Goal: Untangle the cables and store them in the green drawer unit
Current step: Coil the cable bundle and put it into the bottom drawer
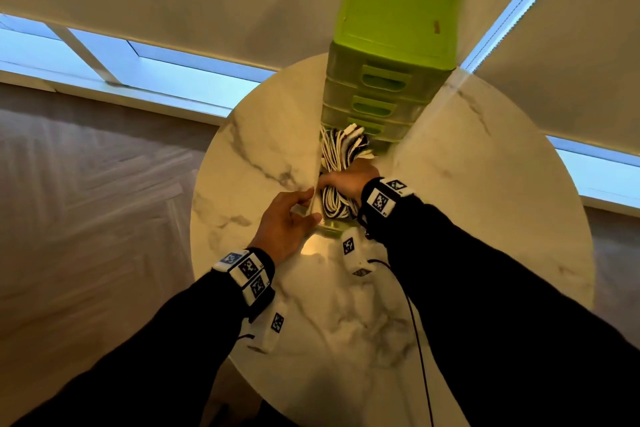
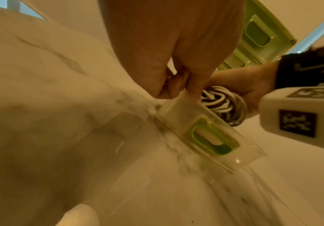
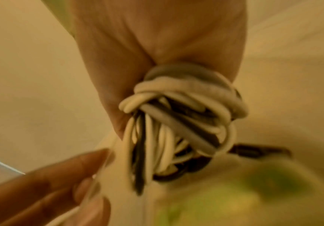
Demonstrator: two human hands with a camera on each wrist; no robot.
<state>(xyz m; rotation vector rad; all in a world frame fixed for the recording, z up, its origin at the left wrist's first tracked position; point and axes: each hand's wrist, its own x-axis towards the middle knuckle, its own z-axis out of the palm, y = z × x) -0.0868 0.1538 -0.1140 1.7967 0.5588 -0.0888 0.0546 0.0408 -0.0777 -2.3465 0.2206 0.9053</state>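
The green drawer unit (image 1: 398, 10) stands at the far side of a round marble table (image 1: 467, 184). Its lowest clear drawer (image 1: 331, 230) is pulled out toward me; its green handle (image 2: 213, 137) shows in the left wrist view. My right hand (image 1: 343, 180) grips a coiled bundle of white and black cables (image 1: 341, 149) over the open drawer. The bundle (image 3: 176, 122) fills the right wrist view, wrapped by my fingers. My left hand (image 1: 313, 204) pinches the drawer's left front corner (image 2: 178, 104) between thumb and fingers.
The upper drawers (image 1: 377, 80) of the unit look closed. The table's rim (image 1: 197, 204) drops to a wood floor (image 1: 86, 201) on the left. Windows and blinds stand behind the unit. A thin black wire (image 1: 415, 322) trails from my right wrist across the table.
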